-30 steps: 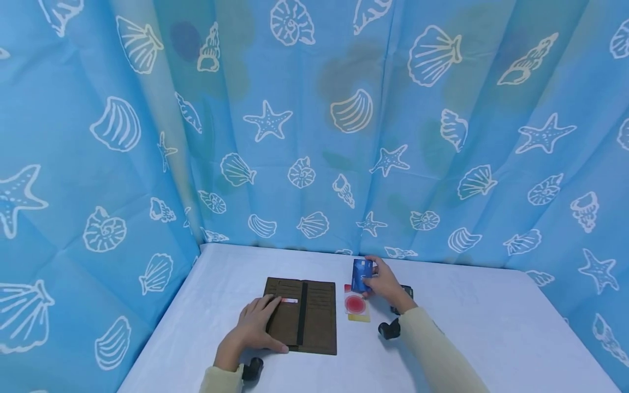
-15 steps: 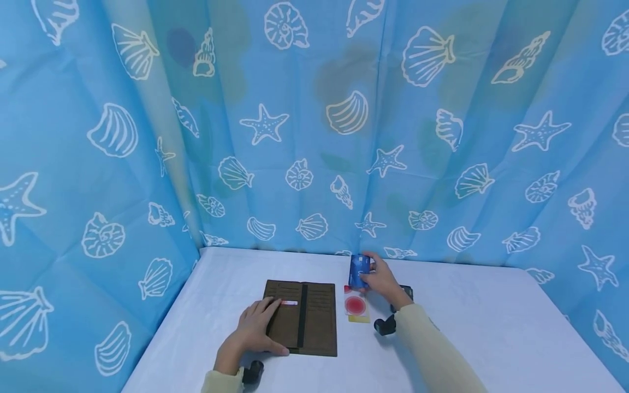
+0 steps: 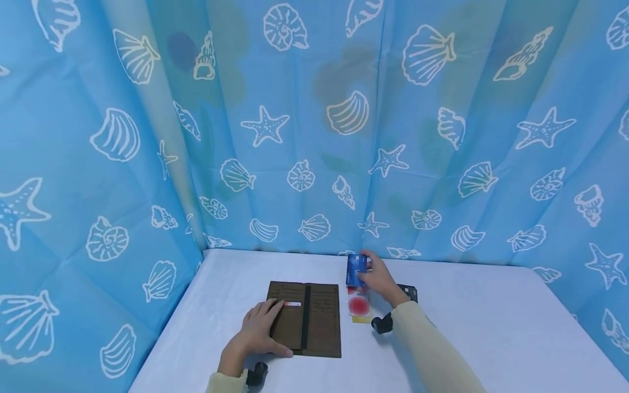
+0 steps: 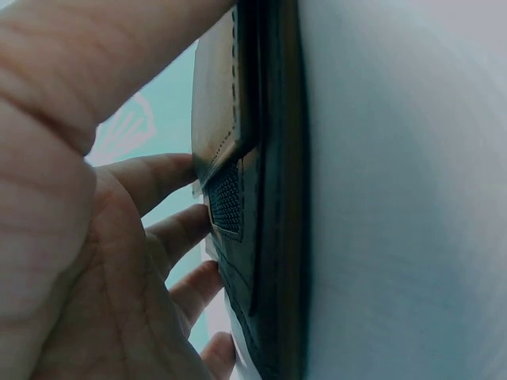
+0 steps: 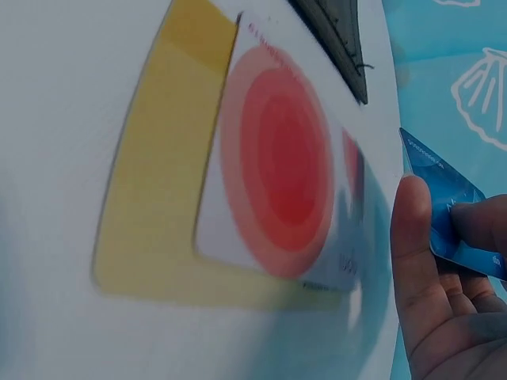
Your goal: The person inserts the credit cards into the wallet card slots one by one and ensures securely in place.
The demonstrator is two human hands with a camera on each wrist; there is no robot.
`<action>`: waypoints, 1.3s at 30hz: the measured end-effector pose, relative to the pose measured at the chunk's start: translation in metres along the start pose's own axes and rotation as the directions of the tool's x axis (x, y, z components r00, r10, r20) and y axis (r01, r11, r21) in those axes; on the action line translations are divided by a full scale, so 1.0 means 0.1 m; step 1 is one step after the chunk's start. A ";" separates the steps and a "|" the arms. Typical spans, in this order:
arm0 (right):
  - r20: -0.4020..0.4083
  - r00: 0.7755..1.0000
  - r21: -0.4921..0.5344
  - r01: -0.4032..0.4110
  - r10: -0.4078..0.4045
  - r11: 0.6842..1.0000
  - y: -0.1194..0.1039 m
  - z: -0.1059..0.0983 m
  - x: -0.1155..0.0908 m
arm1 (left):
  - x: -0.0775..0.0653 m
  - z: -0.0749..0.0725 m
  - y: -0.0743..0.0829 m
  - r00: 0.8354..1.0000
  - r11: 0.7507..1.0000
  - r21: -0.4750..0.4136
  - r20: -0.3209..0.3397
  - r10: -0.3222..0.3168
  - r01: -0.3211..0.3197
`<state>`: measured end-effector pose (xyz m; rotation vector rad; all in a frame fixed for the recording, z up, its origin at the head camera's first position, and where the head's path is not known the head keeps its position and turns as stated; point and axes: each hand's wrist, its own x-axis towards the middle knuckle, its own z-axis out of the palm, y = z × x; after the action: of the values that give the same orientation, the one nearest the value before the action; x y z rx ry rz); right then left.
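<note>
A brown bifold wallet (image 3: 324, 322) lies spread on the white table, a dark strap down its middle. My left hand (image 3: 257, 330) rests on its left side, thumb at the near edge; in the left wrist view the fingertips (image 4: 220, 348) touch the wallet's stitched cover (image 4: 218, 87). To the right of the wallet, my right hand (image 3: 380, 278) pinches a blue bank card (image 3: 355, 267) between thumb and fingers. Nearer than that card lie a white card with a red circle (image 3: 358, 307) and a yellow card (image 3: 361, 320) partly under it.
A red and white card edge (image 3: 293, 304) shows in a wallet slot. Dark cards (image 3: 409, 292) lie beyond my right wrist, partly hidden by it. A blue curtain (image 3: 314, 136) with shell prints hangs along the table's back edge. Black wrist devices (image 3: 382, 323) sit at both wrists.
My right hand has carried the blue card slightly left and away from me, baring more of the top of the red-circle card. My left hand stays on the wallet.
</note>
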<state>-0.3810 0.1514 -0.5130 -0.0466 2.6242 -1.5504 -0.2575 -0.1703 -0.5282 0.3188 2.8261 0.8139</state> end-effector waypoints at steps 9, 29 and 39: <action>0.015 1.000 0.011 0.005 -0.005 1.000 -0.06 0.13 0.03 | -0.04 -0.04 0.03 1.000 1.000 -0.010 0.013 -0.007 0.007; 0.082 0.997 0.022 -0.010 0.008 1.000 -0.28 0.47 0.09 | -0.04 -0.06 0.00 1.000 1.000 0.019 0.010 -0.012 0.012; 0.109 0.994 0.066 -0.001 -0.006 0.998 -0.33 0.61 0.05 | -0.02 -0.03 0.05 0.999 0.999 0.031 0.002 -0.037 0.037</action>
<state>-0.3810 0.0819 -0.5136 -0.1265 2.4893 -1.5873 -0.2554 -0.1680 -0.5229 0.2710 2.8357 0.7626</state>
